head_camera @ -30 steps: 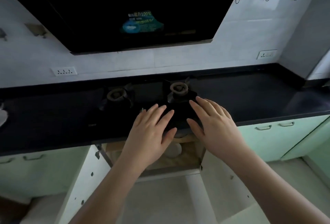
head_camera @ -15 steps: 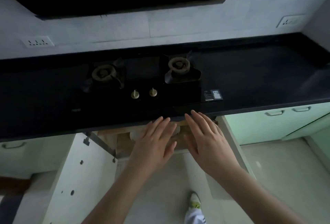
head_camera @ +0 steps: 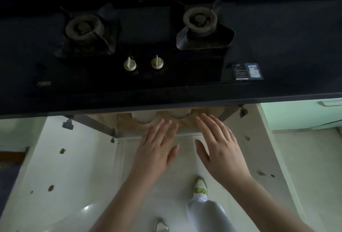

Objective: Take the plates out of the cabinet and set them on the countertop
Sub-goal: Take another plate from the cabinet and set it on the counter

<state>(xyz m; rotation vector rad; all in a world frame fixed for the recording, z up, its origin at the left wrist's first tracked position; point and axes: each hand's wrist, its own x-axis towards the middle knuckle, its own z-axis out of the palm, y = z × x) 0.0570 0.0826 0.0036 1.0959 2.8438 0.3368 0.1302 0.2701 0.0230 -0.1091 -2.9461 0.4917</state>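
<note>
both hands, left hand (head_camera: 157,150) and right hand (head_camera: 220,150), reach flat-fingered and empty toward pale plates (head_camera: 143,116) at the cabinet shelf's front edge. they are likely stiff, breakable ceramic, best gripped by the rims.

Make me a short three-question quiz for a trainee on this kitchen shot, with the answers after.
1. True or false: the left hand already grips a plate.
2. Multiple choice: the plates sit A) on the countertop, B) in the open cabinet under the stove, C) on the floor.
3. Fill in: the stove has ___ knobs.

Key: 1. False: both it and the right hand are flat and hold nothing. 2. B. 3. Two.
</note>
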